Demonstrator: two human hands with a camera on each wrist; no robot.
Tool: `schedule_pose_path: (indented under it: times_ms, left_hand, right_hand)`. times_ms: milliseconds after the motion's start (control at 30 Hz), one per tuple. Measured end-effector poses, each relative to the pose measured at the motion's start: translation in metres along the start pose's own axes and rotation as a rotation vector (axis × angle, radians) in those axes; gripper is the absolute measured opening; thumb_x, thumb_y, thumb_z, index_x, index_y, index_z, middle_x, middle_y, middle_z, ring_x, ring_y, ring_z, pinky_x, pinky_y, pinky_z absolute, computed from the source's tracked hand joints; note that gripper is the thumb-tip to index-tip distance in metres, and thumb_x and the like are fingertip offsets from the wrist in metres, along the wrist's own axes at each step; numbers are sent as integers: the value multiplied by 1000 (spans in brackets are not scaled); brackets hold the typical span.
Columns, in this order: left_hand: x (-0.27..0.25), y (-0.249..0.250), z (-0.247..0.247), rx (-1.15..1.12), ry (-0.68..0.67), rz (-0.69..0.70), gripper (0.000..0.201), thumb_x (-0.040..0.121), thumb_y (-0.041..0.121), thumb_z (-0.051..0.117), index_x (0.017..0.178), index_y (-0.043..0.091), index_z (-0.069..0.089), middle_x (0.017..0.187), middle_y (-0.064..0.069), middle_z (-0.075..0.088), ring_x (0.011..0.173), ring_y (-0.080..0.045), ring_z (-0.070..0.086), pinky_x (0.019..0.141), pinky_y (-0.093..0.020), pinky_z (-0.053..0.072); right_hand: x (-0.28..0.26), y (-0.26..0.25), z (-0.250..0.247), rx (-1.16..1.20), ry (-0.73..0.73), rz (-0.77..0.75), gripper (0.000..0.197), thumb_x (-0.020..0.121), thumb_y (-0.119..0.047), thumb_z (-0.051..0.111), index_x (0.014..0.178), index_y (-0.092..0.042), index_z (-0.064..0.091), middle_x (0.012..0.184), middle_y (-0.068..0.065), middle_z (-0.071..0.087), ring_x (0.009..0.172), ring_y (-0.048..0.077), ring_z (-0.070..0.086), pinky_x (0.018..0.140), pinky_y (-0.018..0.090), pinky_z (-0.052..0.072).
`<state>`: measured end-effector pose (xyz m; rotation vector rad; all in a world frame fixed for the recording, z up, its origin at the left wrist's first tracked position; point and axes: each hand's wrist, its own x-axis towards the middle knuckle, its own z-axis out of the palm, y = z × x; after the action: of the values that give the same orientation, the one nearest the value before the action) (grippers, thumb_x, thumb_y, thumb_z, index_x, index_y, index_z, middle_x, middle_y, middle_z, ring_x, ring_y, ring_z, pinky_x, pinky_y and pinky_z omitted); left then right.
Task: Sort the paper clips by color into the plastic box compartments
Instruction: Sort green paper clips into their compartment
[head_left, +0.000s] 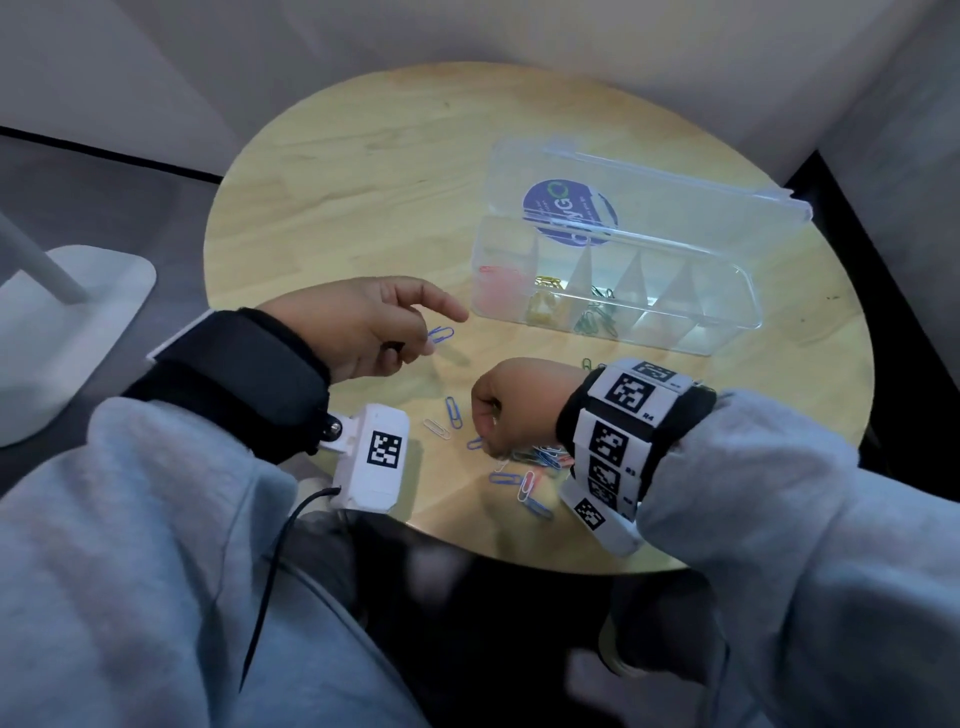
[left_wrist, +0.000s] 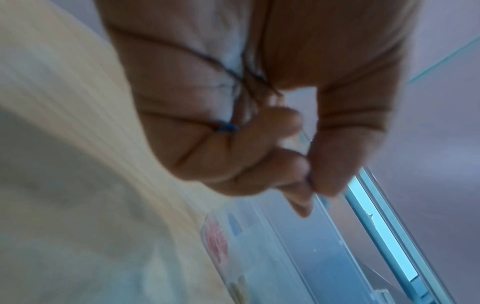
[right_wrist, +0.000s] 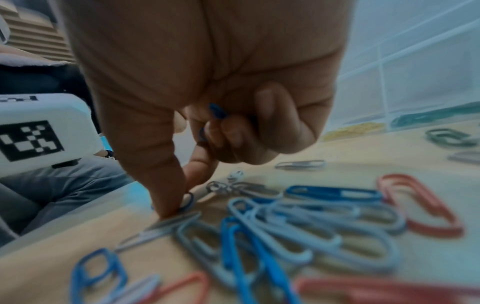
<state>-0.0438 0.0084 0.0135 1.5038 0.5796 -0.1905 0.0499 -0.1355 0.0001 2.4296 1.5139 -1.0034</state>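
A clear plastic box (head_left: 727, 322) stands on the round wooden table with its lid (head_left: 675, 182) folded back. Its left compartments hold red clips (head_left: 498, 280), yellow clips (head_left: 545, 299) and green clips (head_left: 597, 317). My left hand (head_left: 428, 340) hovers left of the box and pinches a blue paper clip (head_left: 441, 334) between thumb and finger (left_wrist: 324, 174). My right hand (head_left: 485, 441) reaches down at the loose pile of clips (head_left: 535, 462), thumb and forefinger (right_wrist: 166, 197) pinching a dark blue clip (right_wrist: 189, 200) on the table. Its curled fingers hold more blue clips (right_wrist: 217, 111).
Loose blue (head_left: 453, 411) and white clips (head_left: 435, 428) lie left of the pile, and a green one (head_left: 587, 362) lies near the box. The table's front edge (head_left: 467, 551) runs just below the pile, above my lap. A white stand base (head_left: 78, 312) sits on the floor at left.
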Motion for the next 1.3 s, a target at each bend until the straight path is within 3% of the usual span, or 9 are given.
schedule_pose_path:
  times_ms: [100,200,333,400,533,767,967,1133,1300]
  left_hand:
    - [4,-1,3,-95,16,-88,29,80,-4,40,76,11,64,52,4,40,40,-6,37,35,-12,28]
    - [8,0,7,-203,17,-144,30,82,-1,31,65,10,52,58,0,39,38,-6,37,33,-11,26]
    - [10,5,12,-169,68,-179,24,84,9,37,66,9,53,61,-2,44,41,-9,39,32,-12,26]
    - [12,8,17,86,126,-178,17,86,15,49,71,12,56,61,0,41,45,-12,34,37,-15,23]
    - [11,8,31,871,121,-86,6,79,21,65,83,26,65,63,9,47,56,-10,41,54,-22,30]
    - [16,2,52,1144,50,-144,18,77,10,62,82,26,58,64,9,48,57,-5,42,49,-20,27]
    - [19,3,59,1312,49,-179,17,79,8,59,80,24,54,66,8,46,65,-12,44,48,-20,24]
    - [22,2,58,1339,34,-216,15,78,11,61,70,20,52,66,8,48,73,-16,48,49,-19,26]
    - [20,2,54,1262,28,-230,18,74,15,65,62,18,52,62,7,51,64,-13,46,52,-18,28]
  right_hand:
    - [-4,3,0,43,-18,24,11,77,-16,68,73,-18,58,66,-6,54,66,14,50,52,20,38]
    - [-9,14,-4,333,24,63,14,74,-14,66,64,-18,58,72,4,69,62,13,53,60,23,44]
    - [-18,36,-6,821,59,151,23,81,-5,59,59,-13,53,51,5,46,41,14,39,46,22,31]
    - [-22,48,-5,1064,41,194,27,84,3,51,61,-8,48,48,6,44,35,12,38,43,21,29]
    - [-28,66,0,1300,46,222,32,85,12,45,61,-8,41,42,7,46,47,19,38,35,17,34]
    - [-33,78,3,1493,122,218,26,88,8,39,84,-5,61,54,2,43,40,8,43,37,14,38]
    - [-36,83,4,1633,163,274,30,90,-2,32,70,-5,54,56,3,42,41,10,44,37,14,37]
    - [-37,79,6,1431,117,291,22,91,-5,39,72,-9,50,62,2,42,44,10,41,35,13,33]
    - [-35,76,6,1281,180,291,24,89,-1,49,66,-10,46,54,3,37,36,10,38,33,14,28]
